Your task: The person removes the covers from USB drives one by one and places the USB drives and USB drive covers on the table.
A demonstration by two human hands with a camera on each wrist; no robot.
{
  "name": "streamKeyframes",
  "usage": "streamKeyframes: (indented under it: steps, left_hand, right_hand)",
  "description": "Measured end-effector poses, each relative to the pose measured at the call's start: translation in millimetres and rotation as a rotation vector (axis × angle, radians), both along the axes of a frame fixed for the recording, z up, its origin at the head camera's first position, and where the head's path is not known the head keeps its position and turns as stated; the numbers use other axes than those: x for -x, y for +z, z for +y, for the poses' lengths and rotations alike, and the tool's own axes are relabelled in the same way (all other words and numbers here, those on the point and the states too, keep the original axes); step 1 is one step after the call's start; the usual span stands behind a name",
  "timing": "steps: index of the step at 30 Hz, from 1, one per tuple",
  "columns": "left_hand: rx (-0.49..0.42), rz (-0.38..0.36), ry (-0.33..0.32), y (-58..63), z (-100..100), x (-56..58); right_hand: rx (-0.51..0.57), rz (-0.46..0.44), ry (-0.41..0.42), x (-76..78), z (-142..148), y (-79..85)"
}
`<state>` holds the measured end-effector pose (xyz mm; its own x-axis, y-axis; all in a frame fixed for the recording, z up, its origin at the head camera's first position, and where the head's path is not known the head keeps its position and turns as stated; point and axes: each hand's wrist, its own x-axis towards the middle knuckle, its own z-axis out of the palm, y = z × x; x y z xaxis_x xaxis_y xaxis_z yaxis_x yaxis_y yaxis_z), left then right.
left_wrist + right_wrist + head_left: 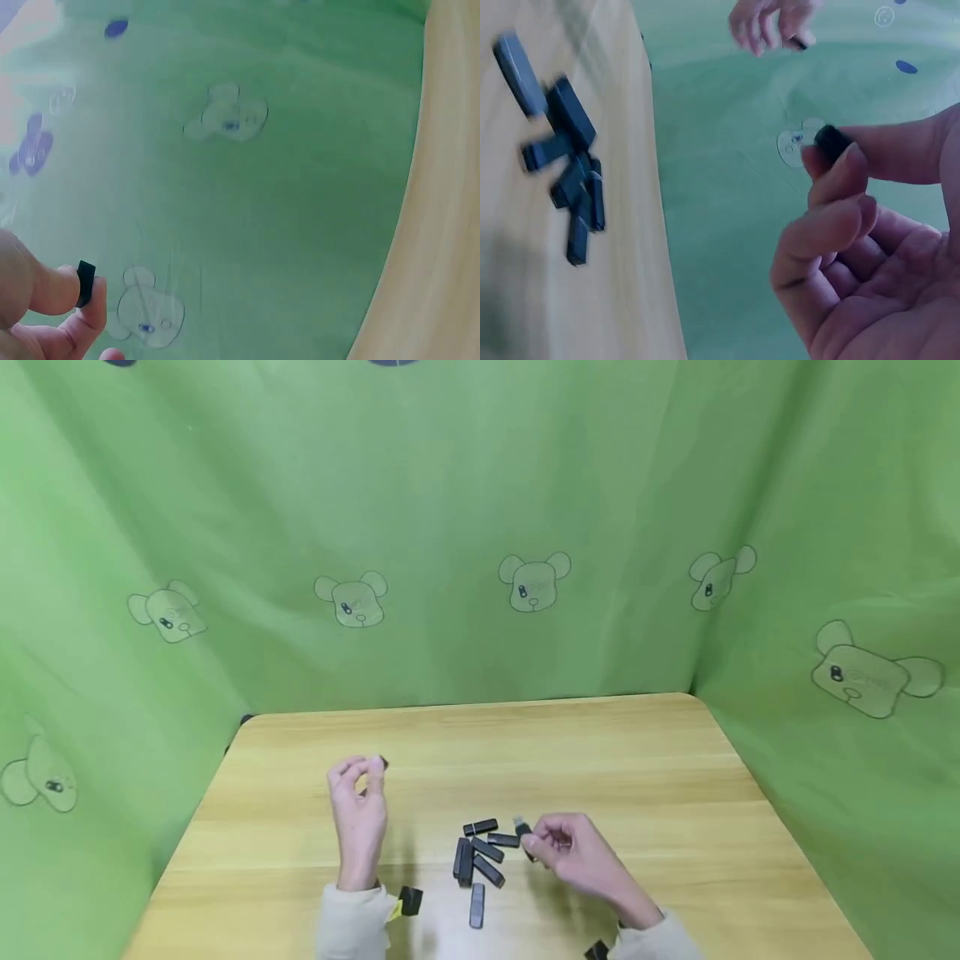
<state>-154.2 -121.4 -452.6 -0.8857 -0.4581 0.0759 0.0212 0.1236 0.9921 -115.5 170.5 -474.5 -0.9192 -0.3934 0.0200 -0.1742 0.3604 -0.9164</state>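
While the left hand (358, 822) is pinching a black piece (86, 283), the right hand (573, 856) is gripping a USB stick (526, 838); dark sticks (487, 850) are lying at its nine o'clock.

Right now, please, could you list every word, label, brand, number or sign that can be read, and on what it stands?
None can be read.
Curtain: faint marks on the printed bear faces, too small to read.
Loose sticks: no lettering can be made out.
Black piece in the left hand: no text shows.
Held stick in the right hand: too small to tell.
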Motion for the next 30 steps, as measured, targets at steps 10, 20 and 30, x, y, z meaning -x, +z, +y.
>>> streamKeyframes:
  steps: [10,20,30]
  left_hand:
    - [0.029,-0.04,0.002,-10.4,-1,4.0]
    - [0.118,-0.072,-0.017,-17.7,-25,23.2]
    - [0.265,-0.1,0.023,-27.8,-47,39.7]
  right_hand:
    - [-0.075,-0.021,-0.196,34.1,13,12.7]
    - [-0.057,-0.064,-0.299,82.4,43,20.3]
    - [-0.074,-0.078,-0.372,119.5,68,14.0]
